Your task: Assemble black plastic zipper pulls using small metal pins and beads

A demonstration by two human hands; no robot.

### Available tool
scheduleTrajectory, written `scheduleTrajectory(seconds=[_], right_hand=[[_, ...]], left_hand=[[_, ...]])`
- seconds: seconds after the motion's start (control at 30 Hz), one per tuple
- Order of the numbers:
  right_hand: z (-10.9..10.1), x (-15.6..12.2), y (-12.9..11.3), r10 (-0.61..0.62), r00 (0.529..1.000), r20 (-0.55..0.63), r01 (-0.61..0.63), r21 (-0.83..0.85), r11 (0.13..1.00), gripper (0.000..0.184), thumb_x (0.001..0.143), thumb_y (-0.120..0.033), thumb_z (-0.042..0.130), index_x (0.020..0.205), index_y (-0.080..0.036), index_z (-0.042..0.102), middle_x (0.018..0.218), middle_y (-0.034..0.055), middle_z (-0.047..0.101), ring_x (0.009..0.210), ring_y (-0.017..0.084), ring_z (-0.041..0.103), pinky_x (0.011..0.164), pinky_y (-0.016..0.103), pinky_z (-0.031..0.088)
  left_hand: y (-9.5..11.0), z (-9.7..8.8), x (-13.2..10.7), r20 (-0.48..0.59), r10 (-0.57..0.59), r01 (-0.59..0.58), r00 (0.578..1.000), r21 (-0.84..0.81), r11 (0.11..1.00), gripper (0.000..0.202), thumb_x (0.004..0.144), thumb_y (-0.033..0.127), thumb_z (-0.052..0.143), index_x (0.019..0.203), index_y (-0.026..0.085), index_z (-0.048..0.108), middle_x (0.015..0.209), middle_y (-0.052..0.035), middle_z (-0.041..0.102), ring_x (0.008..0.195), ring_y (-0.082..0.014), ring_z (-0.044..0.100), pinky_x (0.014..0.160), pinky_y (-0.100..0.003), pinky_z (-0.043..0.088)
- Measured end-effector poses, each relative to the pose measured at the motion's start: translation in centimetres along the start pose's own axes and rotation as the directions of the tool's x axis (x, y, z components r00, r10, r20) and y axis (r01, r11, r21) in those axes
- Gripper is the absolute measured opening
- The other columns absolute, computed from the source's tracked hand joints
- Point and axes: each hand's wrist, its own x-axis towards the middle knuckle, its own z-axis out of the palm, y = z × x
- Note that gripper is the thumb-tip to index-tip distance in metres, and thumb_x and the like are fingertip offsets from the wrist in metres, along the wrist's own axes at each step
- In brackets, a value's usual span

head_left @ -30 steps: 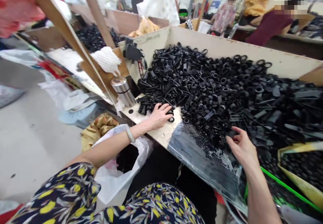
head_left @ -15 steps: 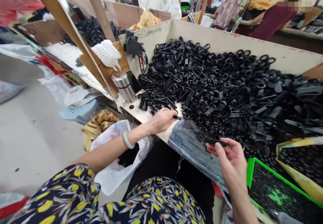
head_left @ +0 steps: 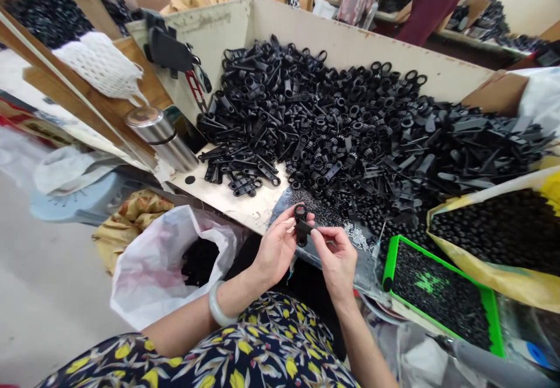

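Observation:
Close to my body, both hands meet over the table's front edge. My left hand (head_left: 276, 249) is closed around a black plastic part with a ring end (head_left: 301, 212). From the right, my right hand (head_left: 338, 258) pinches a flat black plastic piece (head_left: 305, 229) that lies against the ring part. Whether the two pieces are joined I cannot tell. Just beyond my hands spreads a large pile of black plastic parts (head_left: 324, 119). Several similar ring-ended parts (head_left: 245, 182) lie on the pale board to the left. Small silver pins (head_left: 356, 237) lie right of my right hand.
A steel flask (head_left: 164, 140) stands at the left. At the right are a green tray (head_left: 494, 312) of small black pieces, a yellow-edged bag (head_left: 472, 257) and a grey powered driver (head_left: 490, 362). A white sack (head_left: 144, 271) hangs open below. Another person (head_left: 431, 11) works behind the partition.
My hands have come together from apart. The left has left the small pile on the board, and the right has moved left with its black piece. The view has shifted.

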Motion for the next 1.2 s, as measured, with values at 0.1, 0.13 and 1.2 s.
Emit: scheduleTrajectory(seconds=[0.1,0.13,1.2], right_hand=[[-0.6,-1.2,-0.1,0.108,0.991,0.08,-0.107,-0.02,0.994,0.032,0.087,-0.051,0.079,0.083,-0.02,0.071,0.08,0.0019,0.068,0.072,0.017,0.061,0.065,0.029,0.051],[-0.7,-1.5,-0.2,0.142,0.986,0.093,-0.141,-0.01,0.99,0.034,0.086,-0.053,0.08,0.081,-0.02,0.071,0.078,0.0014,0.067,0.069,0.017,0.06,0.062,0.028,0.051],[-1.3,-3.0,0.1,0.23,0.973,0.031,-0.23,-0.021,0.973,0.037,0.086,-0.057,0.078,0.084,-0.021,0.071,0.076,0.0017,0.07,0.064,0.016,0.063,0.062,0.028,0.055]], left_hand=[[0.1,-0.5,-0.5,0.025,-0.012,0.013,1.0,-0.049,0.999,0.041,0.089,0.029,0.061,0.126,0.015,0.069,0.115,-0.0114,0.077,0.116,-0.0266,0.07,0.11,-0.042,0.048],[0.1,-0.6,-0.6,0.027,-0.012,0.014,1.0,-0.052,0.999,0.042,0.089,0.03,0.06,0.126,0.015,0.069,0.114,-0.0114,0.076,0.118,-0.0269,0.069,0.111,-0.042,0.047],[-1.9,-1.4,-1.4,0.081,0.094,-0.122,0.992,0.508,0.853,0.052,0.096,0.036,0.072,0.145,0.024,0.059,0.097,-0.0052,0.075,0.084,-0.0172,0.068,0.083,-0.03,0.055]])
